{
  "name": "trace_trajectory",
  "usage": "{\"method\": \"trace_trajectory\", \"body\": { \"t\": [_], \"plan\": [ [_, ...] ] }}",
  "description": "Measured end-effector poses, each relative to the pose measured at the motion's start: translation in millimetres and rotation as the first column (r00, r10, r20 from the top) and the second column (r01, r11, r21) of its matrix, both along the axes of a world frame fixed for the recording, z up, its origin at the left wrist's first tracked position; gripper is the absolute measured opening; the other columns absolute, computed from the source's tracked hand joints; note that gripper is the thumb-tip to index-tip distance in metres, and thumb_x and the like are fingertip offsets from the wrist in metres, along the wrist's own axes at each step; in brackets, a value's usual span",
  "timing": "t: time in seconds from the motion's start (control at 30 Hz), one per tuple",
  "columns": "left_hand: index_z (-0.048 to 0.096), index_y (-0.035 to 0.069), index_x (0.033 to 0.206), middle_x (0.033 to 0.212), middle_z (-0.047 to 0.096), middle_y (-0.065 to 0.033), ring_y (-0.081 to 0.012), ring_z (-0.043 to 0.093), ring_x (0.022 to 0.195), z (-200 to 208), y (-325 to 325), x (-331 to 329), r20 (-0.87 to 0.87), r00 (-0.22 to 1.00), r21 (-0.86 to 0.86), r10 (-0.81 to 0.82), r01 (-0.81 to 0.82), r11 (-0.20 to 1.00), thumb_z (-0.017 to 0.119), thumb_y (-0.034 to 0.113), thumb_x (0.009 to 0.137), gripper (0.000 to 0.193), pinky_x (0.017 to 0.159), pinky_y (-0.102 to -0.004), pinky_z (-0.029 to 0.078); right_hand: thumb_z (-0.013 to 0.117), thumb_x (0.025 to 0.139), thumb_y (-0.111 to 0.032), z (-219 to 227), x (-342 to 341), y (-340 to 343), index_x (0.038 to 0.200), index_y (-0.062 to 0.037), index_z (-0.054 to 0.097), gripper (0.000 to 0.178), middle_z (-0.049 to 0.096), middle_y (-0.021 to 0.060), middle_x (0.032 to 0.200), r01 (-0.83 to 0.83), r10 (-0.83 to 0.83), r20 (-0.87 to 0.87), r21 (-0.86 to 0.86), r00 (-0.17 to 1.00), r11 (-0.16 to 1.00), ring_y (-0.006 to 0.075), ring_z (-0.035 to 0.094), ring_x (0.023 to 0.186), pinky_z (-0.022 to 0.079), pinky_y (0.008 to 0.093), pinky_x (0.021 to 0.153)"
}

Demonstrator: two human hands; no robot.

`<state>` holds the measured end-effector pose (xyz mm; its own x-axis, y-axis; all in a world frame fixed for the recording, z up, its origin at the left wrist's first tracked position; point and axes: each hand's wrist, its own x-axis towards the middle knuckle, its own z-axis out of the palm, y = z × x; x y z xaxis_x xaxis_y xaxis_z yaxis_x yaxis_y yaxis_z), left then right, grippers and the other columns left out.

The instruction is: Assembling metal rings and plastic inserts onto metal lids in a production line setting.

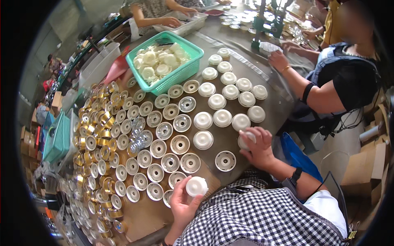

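Observation:
My left hand (183, 205) pinches a round white plastic cap (196, 186) between thumb and fingers, just above the table's near edge. Over on the right, my right hand (260, 147) is closed around another white round piece (246, 140), at the near end of a group of closed white round pieces (222, 118). Between the hands lies a single open white cup (225, 161) with a hole in its middle. Rows of similar open cups (158, 148) spread to the left, some with shiny metal inside. A few clear shiny parts (138, 143) rest on top of them.
A green basket (164, 88) full of white caps stands beyond the cups. Gold-rimmed rings (107, 121) are heaped along the left. At the right a co-worker (340, 78) works by a green press (266, 24); other people sit at the far side. Cardboard boxes (363, 164) stand lower right.

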<state>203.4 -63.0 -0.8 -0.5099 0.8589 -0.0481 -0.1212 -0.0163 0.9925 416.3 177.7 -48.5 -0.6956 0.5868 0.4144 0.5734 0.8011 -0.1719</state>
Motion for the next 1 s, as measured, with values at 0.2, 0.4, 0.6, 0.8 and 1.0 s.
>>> {"method": "trace_trajectory", "body": {
  "t": [0.2,0.4,0.6,0.8,1.0],
  "plan": [
    [0.061,-0.001,0.13,0.121,0.063,-0.0134,-0.0243,0.065,0.11,-15,-12,2,-0.434,0.901,-0.005,-0.014,0.013,1.0,0.087,0.021,0.08,0.06,0.095,-0.0358,0.053,0.075,0.083,-0.033,-2,-20,48,0.142,-0.0149,0.052,0.066,0.043,0.0117,0.141,0.126,-0.125,-0.008,0.087,0.992,0.988,0.035,0.036,0.131,0.029,0.0507,0.108],
    [0.064,0.002,0.127,0.116,0.066,-0.0156,-0.0316,0.068,0.101,-22,-3,13,-0.611,0.783,-0.077,-0.115,0.087,0.993,0.087,0.024,0.077,0.059,0.087,-0.0394,0.056,0.072,0.086,-0.024,52,-95,17,0.126,-0.0121,0.063,0.043,0.048,0.0138,0.139,-0.182,0.156,-0.237,-0.093,0.959,0.979,0.0373,0.041,0.131,0.035,0.0508,0.108],
    [0.062,0.002,0.129,0.121,0.064,-0.0156,-0.0338,0.063,0.111,-29,-3,3,-0.738,0.661,-0.114,-0.136,0.076,0.991,0.08,0.031,0.084,0.056,0.095,-0.0415,0.052,0.073,0.083,-0.013,59,-210,1,0.104,-0.0069,0.072,0.022,0.064,0.0092,0.108,-0.573,0.484,-0.341,-0.245,0.806,0.782,0.0326,0.058,0.109,0.051,0.043,0.093],
    [0.056,0.003,0.134,0.126,0.062,-0.0168,-0.0351,0.059,0.118,-47,-10,-4,-0.747,0.643,-0.118,-0.168,0.12,0.986,0.075,0.037,0.088,0.061,0.101,-0.0444,0.049,0.073,0.082,-0.016,65,-284,-25,0.102,-0.0068,0.072,0.022,0.064,0.0129,0.108,-0.497,0.442,-0.237,-0.285,0.865,0.819,0.0332,0.058,0.109,0.051,0.0438,0.093],
    [0.052,0.003,0.138,0.132,0.057,-0.0143,-0.0328,0.058,0.119,-48,-8,-1,-0.708,0.688,-0.101,-0.159,0.124,0.987,0.075,0.03,0.088,0.061,0.1,-0.0417,0.05,0.079,0.079,-0.021,29,-325,-16,0.09,-0.0083,0.075,0.017,0.066,0.0134,0.103,-0.455,0.414,-0.191,-0.436,0.89,0.776,0.0339,0.058,0.108,0.049,0.043,0.095]
  ]
}}
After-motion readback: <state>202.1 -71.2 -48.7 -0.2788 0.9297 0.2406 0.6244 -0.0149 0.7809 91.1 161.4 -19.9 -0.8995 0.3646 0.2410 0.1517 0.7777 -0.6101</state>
